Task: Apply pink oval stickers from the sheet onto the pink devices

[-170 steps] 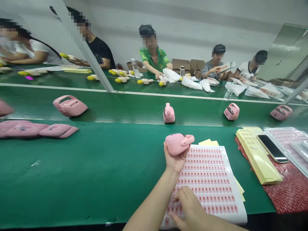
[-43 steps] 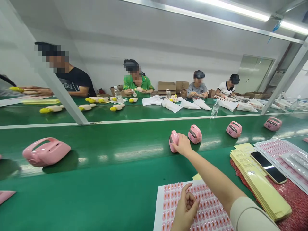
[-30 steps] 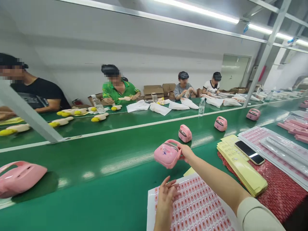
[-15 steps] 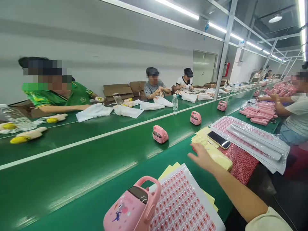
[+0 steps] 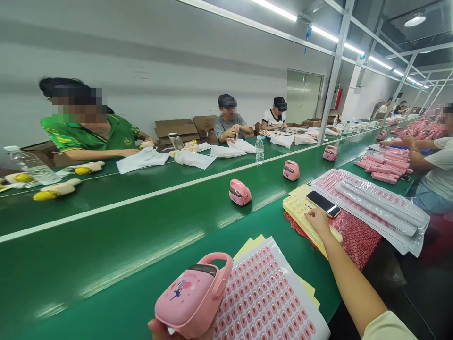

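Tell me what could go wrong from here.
The right hand, at the yellow sheets, might nudge the phone close beside it. Those sheets lie stacked, so several could lift together. The left hand holds the pink case from below, so it might tip onto the sticker sheet.

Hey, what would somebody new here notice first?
Probably the pink case with a handle, up close in the left hand, beside a sheet of small pink stickers. Then the long green belt, with more pink cases along it, and the person in bright green across at the left.
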The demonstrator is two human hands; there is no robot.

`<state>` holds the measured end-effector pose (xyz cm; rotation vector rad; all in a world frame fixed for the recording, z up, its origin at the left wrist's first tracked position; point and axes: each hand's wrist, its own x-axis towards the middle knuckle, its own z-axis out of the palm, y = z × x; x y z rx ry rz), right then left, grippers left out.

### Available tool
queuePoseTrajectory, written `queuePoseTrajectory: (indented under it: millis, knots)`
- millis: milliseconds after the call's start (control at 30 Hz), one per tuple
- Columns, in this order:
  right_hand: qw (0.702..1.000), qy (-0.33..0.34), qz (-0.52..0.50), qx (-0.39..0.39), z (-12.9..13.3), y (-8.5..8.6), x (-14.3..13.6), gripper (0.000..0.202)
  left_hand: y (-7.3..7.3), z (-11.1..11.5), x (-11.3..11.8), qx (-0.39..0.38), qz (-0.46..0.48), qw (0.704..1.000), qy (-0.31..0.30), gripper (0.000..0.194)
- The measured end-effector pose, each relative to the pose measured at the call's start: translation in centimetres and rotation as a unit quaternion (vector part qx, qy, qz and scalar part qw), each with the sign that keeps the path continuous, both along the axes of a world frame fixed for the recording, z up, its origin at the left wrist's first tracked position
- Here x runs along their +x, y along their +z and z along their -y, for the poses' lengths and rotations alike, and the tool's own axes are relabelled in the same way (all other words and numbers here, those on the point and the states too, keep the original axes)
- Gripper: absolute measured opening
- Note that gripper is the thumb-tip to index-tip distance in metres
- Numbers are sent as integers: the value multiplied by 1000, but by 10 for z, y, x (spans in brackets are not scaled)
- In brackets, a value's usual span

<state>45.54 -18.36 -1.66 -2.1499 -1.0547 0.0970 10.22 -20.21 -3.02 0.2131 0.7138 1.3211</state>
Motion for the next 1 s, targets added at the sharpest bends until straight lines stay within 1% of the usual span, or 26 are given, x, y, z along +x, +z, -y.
queuePoseTrajectory:
  millis: [100,167,300,400,467,500,567,633,700,733,767,833,1000]
  knots:
    - [998,17,-48,26,-1,1,2,17,-3,-1,3,-27,-40,999,23,67]
    - [996,26,-78,44,0,2,3,17,-5,-1,5,-17,-59,997,37,72]
    - [984,67,-146,77,4,9,-4,21,-7,-3,9,47,-94,993,57,76]
    - [968,125,-201,86,6,18,-27,26,-3,0,14,101,-135,984,51,86]
    - [947,184,-249,84,8,27,-52,28,2,4,20,119,-169,977,43,93]
    - [930,223,-279,84,10,31,-68,28,4,5,23,122,-182,975,38,93]
    - [887,310,-334,75,15,41,-100,27,7,8,29,118,-190,974,29,86]
    - [844,390,-365,52,21,50,-130,24,9,9,34,107,-192,975,18,78]
    - [814,444,-373,27,26,55,-155,20,9,10,37,98,-192,976,5,73]
    - [808,459,-369,17,27,55,-164,18,9,10,37,92,-191,977,0,72]
    - [807,467,-361,10,28,55,-172,16,9,10,37,85,-188,978,-4,71]
    - [817,465,-341,2,27,53,-182,13,9,10,37,69,-181,981,-8,69]
    - [834,451,-318,-16,22,49,-189,7,5,9,35,36,-192,981,-4,62]
